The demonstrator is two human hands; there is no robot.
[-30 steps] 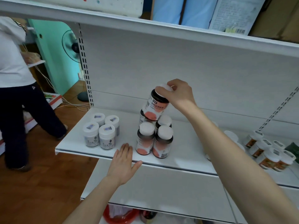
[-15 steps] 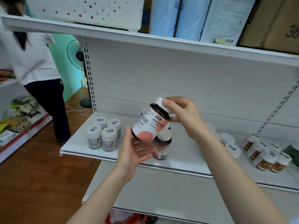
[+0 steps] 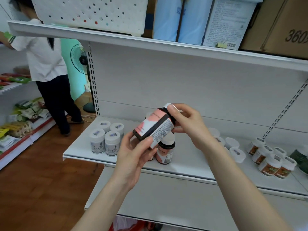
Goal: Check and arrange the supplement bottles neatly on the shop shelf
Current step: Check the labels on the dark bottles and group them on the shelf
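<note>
The shelf carries the stock, and the held bottle hangs tilted above its middle, cap towards one o'clock. The left hand is curled under the base at seven o'clock, and the right hand pinches the cap end. This looks like a label check, so it seems best to keep the base cradled and turn the bottle slowly by the cap.

Another person stands at ten o'clock, well apart. The brown-labelled bottles cluster at four o'clock and the white jars at eight. The standing pink bottles sit just beneath at six and look likely to be knocked when the held one comes down.
</note>
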